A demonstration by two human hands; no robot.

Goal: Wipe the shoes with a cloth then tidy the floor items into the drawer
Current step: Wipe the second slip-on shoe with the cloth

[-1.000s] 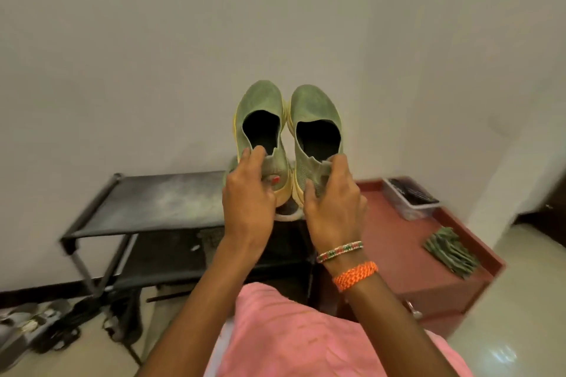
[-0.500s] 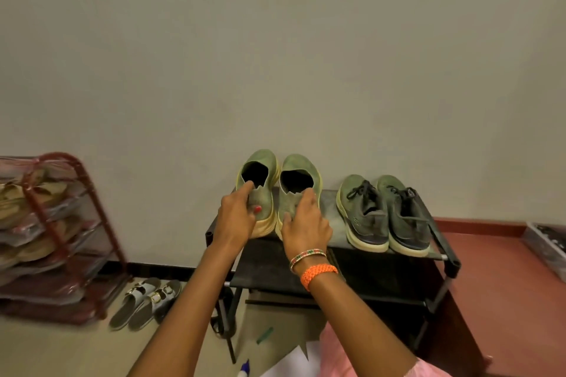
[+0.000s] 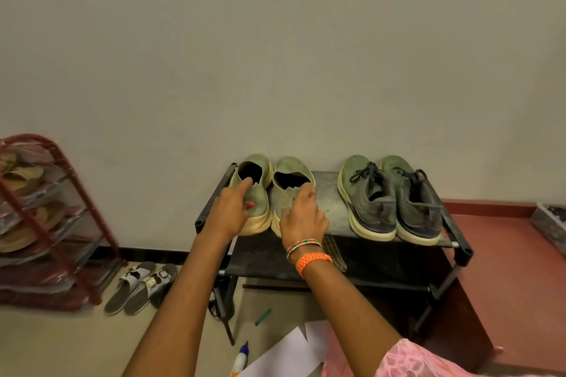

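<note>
Nearest to us, a pink garment (image 3: 407,361) is filling the lower right corner, and white paper sheets (image 3: 284,352) are lying on the beige floor (image 3: 61,343) beside a glue bottle (image 3: 240,360) that the frame edge is cutting off and a small green stick (image 3: 263,317) whose kind we are not able to make out. Farther out, our left hand (image 3: 231,211) is gripping the heel of the left slip-on shoe (image 3: 255,193), fingers curled over its collar, while our right hand (image 3: 303,214) is resting on the heel of the right slip-on shoe (image 3: 291,184) with its fingers bent over the collar, two bracelets (image 3: 307,254) sitting on that wrist. Both green slip-ons are standing on the top shelf of the black shoe rack (image 3: 333,196), toes toward the wall (image 3: 275,55), with a pair of laced sneakers (image 3: 392,196) standing just beside them on the same shelf. A pair of sandals (image 3: 141,286) is lying on the floor to the left, near a red rack (image 3: 46,223) holding more footwear behind plastic; we are seeing only part of it. At the right a red-brown cabinet top (image 3: 502,239) is carrying a tray (image 3: 551,223) that is mostly out of view, its contents unclear.
</note>
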